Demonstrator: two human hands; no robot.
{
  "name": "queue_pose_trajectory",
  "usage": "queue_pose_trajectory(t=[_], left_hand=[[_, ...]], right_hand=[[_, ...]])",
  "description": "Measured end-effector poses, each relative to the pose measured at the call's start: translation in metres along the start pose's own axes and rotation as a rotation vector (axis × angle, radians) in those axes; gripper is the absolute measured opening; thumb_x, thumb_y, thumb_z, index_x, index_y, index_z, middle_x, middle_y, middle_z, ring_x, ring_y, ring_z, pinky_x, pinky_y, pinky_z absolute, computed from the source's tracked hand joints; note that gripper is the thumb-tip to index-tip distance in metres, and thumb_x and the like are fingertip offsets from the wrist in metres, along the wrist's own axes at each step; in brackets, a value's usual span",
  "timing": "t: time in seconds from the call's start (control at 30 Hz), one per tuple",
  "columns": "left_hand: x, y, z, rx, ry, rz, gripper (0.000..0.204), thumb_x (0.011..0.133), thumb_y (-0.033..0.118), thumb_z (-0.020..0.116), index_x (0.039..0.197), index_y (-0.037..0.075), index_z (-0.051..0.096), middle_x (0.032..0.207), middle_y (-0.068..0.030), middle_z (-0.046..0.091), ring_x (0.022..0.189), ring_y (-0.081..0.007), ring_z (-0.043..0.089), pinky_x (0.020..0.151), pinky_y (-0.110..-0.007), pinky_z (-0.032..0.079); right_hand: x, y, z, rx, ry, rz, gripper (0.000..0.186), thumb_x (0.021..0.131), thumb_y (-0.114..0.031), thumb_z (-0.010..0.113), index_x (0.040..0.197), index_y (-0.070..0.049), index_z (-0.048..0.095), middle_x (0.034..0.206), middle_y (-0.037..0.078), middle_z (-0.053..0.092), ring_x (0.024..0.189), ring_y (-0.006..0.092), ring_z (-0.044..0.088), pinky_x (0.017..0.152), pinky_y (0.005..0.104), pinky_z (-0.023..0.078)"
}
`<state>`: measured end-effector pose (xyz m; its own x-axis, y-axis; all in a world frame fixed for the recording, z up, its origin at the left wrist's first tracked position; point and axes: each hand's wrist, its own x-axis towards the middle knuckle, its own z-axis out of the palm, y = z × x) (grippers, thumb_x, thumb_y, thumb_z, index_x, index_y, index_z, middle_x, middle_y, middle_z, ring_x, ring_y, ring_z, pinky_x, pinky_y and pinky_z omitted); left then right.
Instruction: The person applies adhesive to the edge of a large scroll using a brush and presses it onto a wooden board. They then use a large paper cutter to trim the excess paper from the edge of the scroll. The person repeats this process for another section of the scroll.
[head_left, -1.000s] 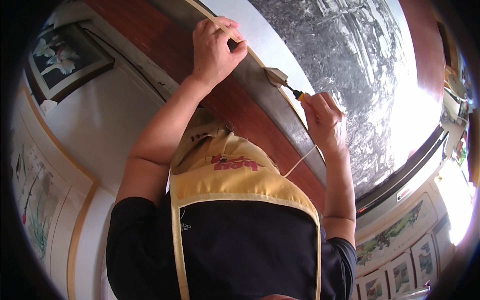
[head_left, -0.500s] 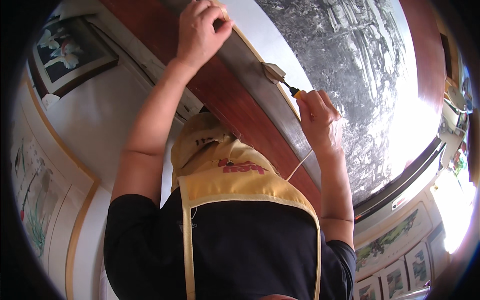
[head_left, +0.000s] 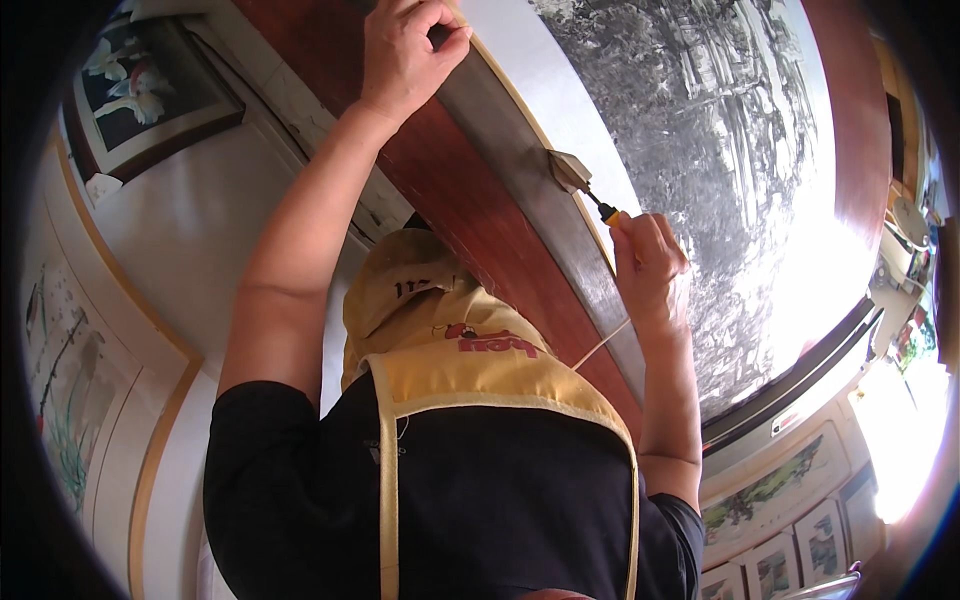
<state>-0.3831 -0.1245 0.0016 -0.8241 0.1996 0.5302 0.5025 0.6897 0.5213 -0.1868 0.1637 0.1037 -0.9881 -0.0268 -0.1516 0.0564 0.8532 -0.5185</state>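
My right hand (head_left: pixel 655 265) is wrapped around the yellow handle of a small electric iron (head_left: pixel 570 172). Its flat, pointed metal head rests on a narrow cream strip (head_left: pixel 510 88) that runs along the edge of a black-and-white ink painting (head_left: pixel 690 130) with a pale border. A thin pale cord (head_left: pixel 603 345) trails from below that hand. Farther along the same edge, my left hand (head_left: pixel 415 60) is closed in a pinch, thumb against finger, at the strip; its fingertips are partly cut off by the top of the view.
A dark grey band (head_left: pixel 520 165) lies beside the strip, over a reddish-brown tabletop (head_left: pixel 470 200). A framed flower picture (head_left: pixel 145 95) and another framed picture (head_left: pixel 75 390) are at the left. Smaller pictures (head_left: pixel 775 575) stand at the lower right. Bright light glares off the painting's right side.
My right hand and the iron have moved nearer to me along the strip. My left hand keeps its pinch at almost the same place. The whole view has shifted slightly.
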Motion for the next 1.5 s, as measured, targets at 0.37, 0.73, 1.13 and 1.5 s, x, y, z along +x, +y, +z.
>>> queue_pose_trajectory(t=[0.37,0.73,1.13,1.5], left_hand=[[-0.001,0.001,0.004,-0.020,0.003,-0.027,0.022,0.072,0.005,0.080,0.078,0.011,0.060,0.095,-0.0035,0.067,0.093,-0.0283,0.062,0.084,-0.044,0.048],[-0.003,-0.009,0.007,-0.011,-0.016,-0.024,0.020,0.073,0.009,0.082,0.077,0.010,0.062,0.102,0.0003,0.072,0.090,-0.0264,0.064,0.081,-0.041,0.052],[0.017,-0.023,0.001,0.042,-0.084,-0.194,0.012,0.074,0.016,0.083,0.079,0.020,0.072,0.112,0.0067,0.071,0.112,-0.0228,0.057,0.097,-0.044,0.042],[0.069,-0.118,-0.023,0.020,-0.038,-0.015,0.015,0.076,0.014,0.082,0.075,0.015,0.067,0.096,0.0053,0.075,0.096,-0.0212,0.065,0.088,-0.039,0.048]], right_hand=[[-0.001,-0.001,0.001,-0.018,-0.005,0.016,0.006,0.093,-0.010,0.072,0.097,-0.010,0.068,0.088,0.007,0.068,0.066,0.0272,0.069,0.056,0.0367,0.055],[0.053,-0.039,0.024,-0.007,0.072,-0.047,0.010,0.097,-0.020,0.069,0.098,-0.013,0.063,0.088,0.007,0.065,0.069,0.0336,0.068,0.059,0.0434,0.055],[0.091,-0.070,0.031,-0.045,0.073,0.031,0.010,0.095,-0.019,0.071,0.096,-0.013,0.064,0.087,0.007,0.066,0.071,0.0333,0.068,0.060,0.0429,0.055],[0.089,-0.080,0.030,-0.026,0.029,0.103,0.008,0.094,-0.011,0.072,0.101,-0.010,0.068,0.092,0.009,0.068,0.072,0.0306,0.070,0.061,0.0387,0.056]])
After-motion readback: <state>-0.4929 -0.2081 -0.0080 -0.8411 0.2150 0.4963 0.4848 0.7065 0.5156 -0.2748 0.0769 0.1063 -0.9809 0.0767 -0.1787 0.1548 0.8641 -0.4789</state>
